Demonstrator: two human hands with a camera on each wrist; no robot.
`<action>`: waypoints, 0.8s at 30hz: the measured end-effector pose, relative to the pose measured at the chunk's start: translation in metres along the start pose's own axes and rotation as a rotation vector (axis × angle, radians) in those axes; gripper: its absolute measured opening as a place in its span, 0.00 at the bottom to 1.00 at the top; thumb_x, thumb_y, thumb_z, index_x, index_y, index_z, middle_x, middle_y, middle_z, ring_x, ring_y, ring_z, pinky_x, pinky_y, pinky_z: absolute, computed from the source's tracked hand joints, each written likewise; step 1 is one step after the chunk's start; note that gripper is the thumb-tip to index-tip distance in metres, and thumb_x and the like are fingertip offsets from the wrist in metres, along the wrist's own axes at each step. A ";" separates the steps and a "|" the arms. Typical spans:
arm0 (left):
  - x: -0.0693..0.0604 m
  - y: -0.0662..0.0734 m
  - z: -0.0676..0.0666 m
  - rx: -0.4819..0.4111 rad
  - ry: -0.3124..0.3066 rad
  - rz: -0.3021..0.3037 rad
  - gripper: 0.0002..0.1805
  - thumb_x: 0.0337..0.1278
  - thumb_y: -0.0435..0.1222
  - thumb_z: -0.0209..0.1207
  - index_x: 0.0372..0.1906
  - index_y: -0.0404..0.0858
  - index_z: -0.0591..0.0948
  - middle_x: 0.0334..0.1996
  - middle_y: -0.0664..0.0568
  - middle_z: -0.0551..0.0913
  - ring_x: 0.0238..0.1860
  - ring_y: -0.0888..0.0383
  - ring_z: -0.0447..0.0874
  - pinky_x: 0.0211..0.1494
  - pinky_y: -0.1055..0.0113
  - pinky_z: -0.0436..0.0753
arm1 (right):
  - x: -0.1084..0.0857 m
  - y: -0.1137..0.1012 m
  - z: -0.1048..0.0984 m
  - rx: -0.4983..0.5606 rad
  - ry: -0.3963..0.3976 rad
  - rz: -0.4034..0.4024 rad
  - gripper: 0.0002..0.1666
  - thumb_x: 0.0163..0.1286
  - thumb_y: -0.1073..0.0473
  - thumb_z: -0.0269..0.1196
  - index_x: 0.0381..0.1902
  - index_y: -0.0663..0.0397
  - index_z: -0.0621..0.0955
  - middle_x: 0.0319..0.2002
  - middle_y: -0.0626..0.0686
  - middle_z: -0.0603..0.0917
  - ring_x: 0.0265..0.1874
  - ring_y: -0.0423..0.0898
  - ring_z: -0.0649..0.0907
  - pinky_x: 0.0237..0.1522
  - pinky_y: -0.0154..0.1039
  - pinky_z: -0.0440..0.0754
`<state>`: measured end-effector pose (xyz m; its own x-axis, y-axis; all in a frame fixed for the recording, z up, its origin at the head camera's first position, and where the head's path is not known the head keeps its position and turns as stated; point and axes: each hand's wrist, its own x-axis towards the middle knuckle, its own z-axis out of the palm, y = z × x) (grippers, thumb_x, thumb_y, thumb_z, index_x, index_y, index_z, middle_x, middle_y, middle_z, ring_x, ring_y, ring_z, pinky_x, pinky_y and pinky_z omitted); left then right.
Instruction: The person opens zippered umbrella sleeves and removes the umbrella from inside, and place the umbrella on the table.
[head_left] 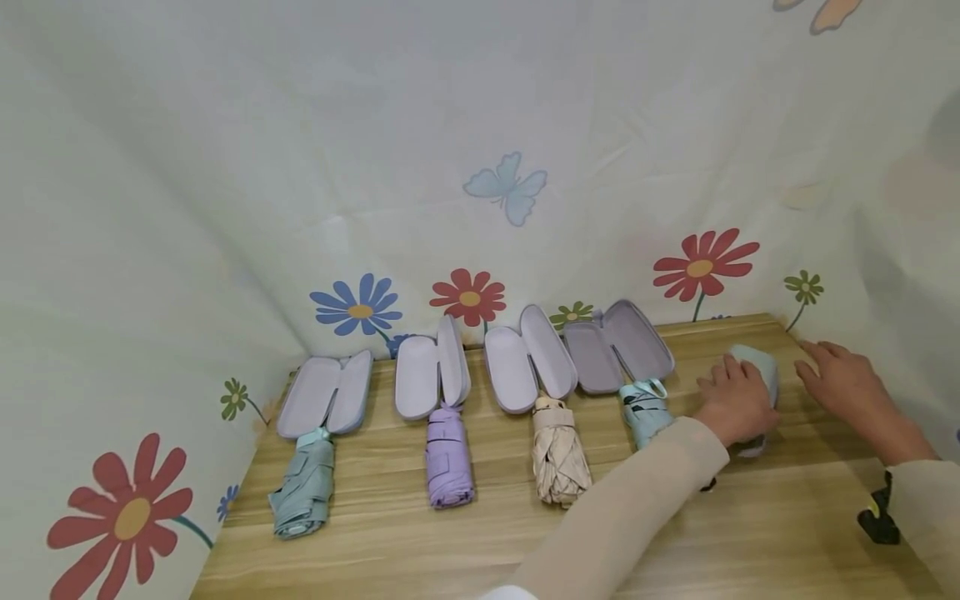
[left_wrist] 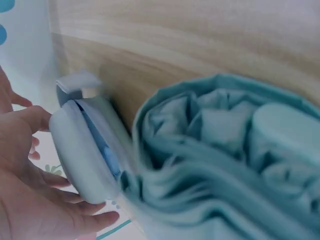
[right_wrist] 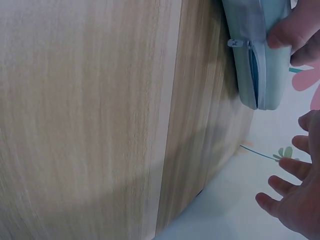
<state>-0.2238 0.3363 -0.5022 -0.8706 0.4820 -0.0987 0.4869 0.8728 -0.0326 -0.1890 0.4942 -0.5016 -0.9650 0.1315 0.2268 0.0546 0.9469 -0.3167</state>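
Note:
At the right end of the table, my left hand [head_left: 738,402] grips a pale mint zip case [head_left: 759,364] from above, thumb and fingers on its lid. The lid is down, but the left wrist view shows a gap along the zip. Its zip pull [right_wrist: 236,43] appears in the right wrist view. Just right of the case, my right hand [head_left: 851,392] is held with fingers extended, apart from it and holding nothing. A folded light-blue umbrella [head_left: 645,408] lies left of my left hand, partly hidden by the forearm.
Several opened cases with lilac-grey insides, such as the leftmost case [head_left: 311,392], line the table's back edge. Before them lie folded umbrellas: a grey-green umbrella [head_left: 306,487], a purple umbrella [head_left: 448,458] and a beige umbrella [head_left: 558,454]. A flower-printed curtain [head_left: 405,208] hangs behind the wooden table [head_left: 390,542].

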 end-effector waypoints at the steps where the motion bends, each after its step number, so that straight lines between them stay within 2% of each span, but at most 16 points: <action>1: 0.000 -0.001 -0.001 0.002 -0.001 0.013 0.44 0.59 0.69 0.57 0.76 0.58 0.61 0.74 0.63 0.59 0.71 0.62 0.59 0.68 0.59 0.66 | 0.000 0.000 0.000 0.000 -0.004 0.002 0.28 0.82 0.57 0.48 0.63 0.81 0.67 0.58 0.86 0.66 0.55 0.82 0.68 0.56 0.74 0.66; 4: 0.000 -0.005 -0.005 0.013 0.010 0.071 0.39 0.57 0.68 0.60 0.72 0.63 0.66 0.68 0.68 0.64 0.68 0.62 0.62 0.68 0.56 0.64 | 0.000 0.001 -0.001 0.008 -0.017 0.005 0.30 0.83 0.54 0.45 0.66 0.79 0.65 0.60 0.86 0.64 0.57 0.83 0.66 0.56 0.76 0.65; 7: 0.000 -0.009 -0.009 0.053 0.009 0.158 0.33 0.60 0.64 0.61 0.69 0.67 0.68 0.64 0.73 0.67 0.65 0.62 0.63 0.66 0.58 0.63 | 0.000 0.001 -0.002 0.018 -0.026 0.007 0.33 0.84 0.50 0.43 0.68 0.78 0.64 0.61 0.86 0.63 0.58 0.83 0.65 0.57 0.77 0.65; 9: 0.000 -0.010 -0.011 0.088 0.004 0.205 0.29 0.65 0.60 0.60 0.69 0.71 0.68 0.65 0.76 0.68 0.65 0.63 0.62 0.65 0.60 0.63 | 0.000 0.002 -0.003 0.021 -0.030 0.005 0.34 0.85 0.49 0.42 0.68 0.77 0.64 0.62 0.86 0.63 0.58 0.83 0.65 0.56 0.77 0.64; 11: -0.001 -0.009 -0.013 0.118 -0.007 0.226 0.26 0.72 0.56 0.54 0.71 0.76 0.64 0.67 0.79 0.66 0.67 0.64 0.61 0.65 0.62 0.62 | -0.001 0.002 -0.004 0.019 -0.029 0.004 0.34 0.85 0.49 0.42 0.68 0.77 0.64 0.62 0.86 0.62 0.58 0.83 0.65 0.56 0.77 0.64; 16: -0.002 -0.006 -0.018 0.116 -0.034 0.220 0.24 0.81 0.52 0.43 0.72 0.82 0.60 0.69 0.80 0.62 0.70 0.65 0.56 0.66 0.63 0.61 | -0.002 0.002 -0.006 0.007 -0.022 -0.018 0.33 0.85 0.49 0.41 0.67 0.78 0.65 0.61 0.85 0.63 0.59 0.82 0.65 0.57 0.76 0.64; 21: 0.000 -0.003 -0.016 0.091 -0.047 0.203 0.27 0.75 0.55 0.50 0.71 0.83 0.59 0.69 0.80 0.61 0.70 0.65 0.55 0.63 0.62 0.64 | -0.003 0.007 -0.006 0.003 -0.016 -0.034 0.34 0.85 0.49 0.40 0.67 0.78 0.65 0.61 0.86 0.63 0.59 0.81 0.65 0.58 0.74 0.63; 24: 0.001 0.001 -0.013 0.079 -0.053 0.189 0.28 0.70 0.61 0.53 0.71 0.81 0.60 0.69 0.80 0.61 0.71 0.63 0.53 0.62 0.61 0.66 | -0.002 0.009 -0.005 0.003 -0.014 -0.043 0.34 0.85 0.48 0.39 0.66 0.78 0.66 0.60 0.86 0.63 0.59 0.81 0.65 0.59 0.73 0.62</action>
<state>-0.2254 0.3383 -0.4893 -0.7593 0.6301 -0.1629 0.6471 0.7575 -0.0865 -0.1848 0.5037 -0.5001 -0.9700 0.0862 0.2273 0.0119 0.9507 -0.3098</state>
